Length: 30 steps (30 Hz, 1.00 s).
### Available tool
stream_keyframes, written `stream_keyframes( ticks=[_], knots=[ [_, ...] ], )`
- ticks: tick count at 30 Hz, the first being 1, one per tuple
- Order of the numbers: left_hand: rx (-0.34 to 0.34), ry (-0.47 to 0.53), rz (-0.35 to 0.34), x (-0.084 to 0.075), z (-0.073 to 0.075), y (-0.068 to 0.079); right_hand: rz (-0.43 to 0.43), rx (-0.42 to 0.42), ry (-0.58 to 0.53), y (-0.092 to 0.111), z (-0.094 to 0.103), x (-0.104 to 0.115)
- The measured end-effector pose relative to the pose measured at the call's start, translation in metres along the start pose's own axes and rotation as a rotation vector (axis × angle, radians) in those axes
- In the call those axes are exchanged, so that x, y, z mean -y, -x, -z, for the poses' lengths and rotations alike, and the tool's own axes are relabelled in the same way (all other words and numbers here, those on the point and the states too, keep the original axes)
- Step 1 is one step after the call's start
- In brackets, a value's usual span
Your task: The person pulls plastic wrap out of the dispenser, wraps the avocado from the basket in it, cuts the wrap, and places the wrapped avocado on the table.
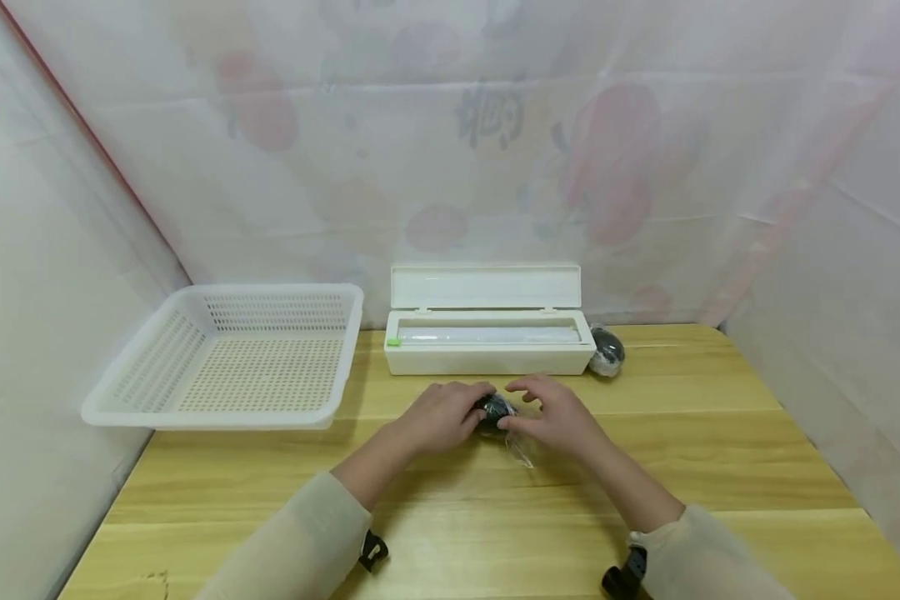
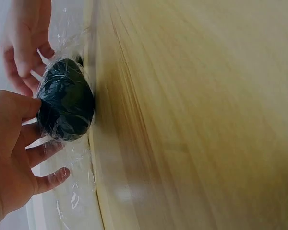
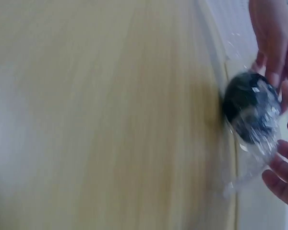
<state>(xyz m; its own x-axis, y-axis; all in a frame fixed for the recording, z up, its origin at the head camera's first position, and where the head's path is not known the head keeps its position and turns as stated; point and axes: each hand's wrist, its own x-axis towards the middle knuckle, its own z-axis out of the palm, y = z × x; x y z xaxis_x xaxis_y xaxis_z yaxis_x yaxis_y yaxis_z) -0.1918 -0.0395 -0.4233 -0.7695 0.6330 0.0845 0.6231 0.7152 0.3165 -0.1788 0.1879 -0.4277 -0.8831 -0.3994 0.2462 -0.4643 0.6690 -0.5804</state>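
Observation:
A dark oval fruit [image 1: 494, 411], avocado-like, sits on the wooden table between both hands, wrapped in crinkled cling film. My left hand [image 1: 442, 415] holds it from the left; in the left wrist view, that hand's thumb and fingers lie around the wrapped fruit [image 2: 66, 100]. On the other side, my right hand [image 1: 558, 417] touches it with the thumb, index finger raised and spread. The right wrist view shows the right hand's fingers [image 3: 285, 165] loosely apart beside the film. A loose tail of cling film [image 1: 520, 450] trails toward the table's front.
Behind the hands stands a white cling film box [image 1: 487, 362], lid raised, a film roll inside. Against its right end lies another dark film-wrapped fruit [image 1: 607, 351]. A white perforated basket [image 1: 210, 418] occupies the left rear. Printed curtains [image 1: 435, 167] border the table [image 1: 495, 533].

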Motion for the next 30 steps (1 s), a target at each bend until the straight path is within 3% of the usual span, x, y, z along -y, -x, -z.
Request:
stream_keyframes(
  ticks=[3,6,11,19,25,30],
  knots=[
    [-0.021,0.056,0.040,0.000,-0.002,0.001,-0.050,0.032,-0.058,-0.004,-0.008,0.003],
    [-0.088,0.087,0.077,0.000,-0.004,0.002,-0.093,0.030,-0.092,-0.005,-0.013,0.003],
    [-0.186,0.084,0.149,0.001,-0.008,0.006,-0.132,0.009,-0.069,-0.005,-0.015,0.003],
    [-0.177,0.250,0.246,0.000,-0.010,0.009,-0.223,-0.039,-0.064,-0.004,-0.019,0.006],
    [-0.158,0.345,0.261,0.002,-0.013,0.007,-0.316,-0.047,-0.123,-0.004,-0.022,0.007],
    [-0.133,0.579,0.275,0.012,-0.016,0.002,-0.392,-0.048,-0.251,-0.004,-0.023,0.006]
  ],
)
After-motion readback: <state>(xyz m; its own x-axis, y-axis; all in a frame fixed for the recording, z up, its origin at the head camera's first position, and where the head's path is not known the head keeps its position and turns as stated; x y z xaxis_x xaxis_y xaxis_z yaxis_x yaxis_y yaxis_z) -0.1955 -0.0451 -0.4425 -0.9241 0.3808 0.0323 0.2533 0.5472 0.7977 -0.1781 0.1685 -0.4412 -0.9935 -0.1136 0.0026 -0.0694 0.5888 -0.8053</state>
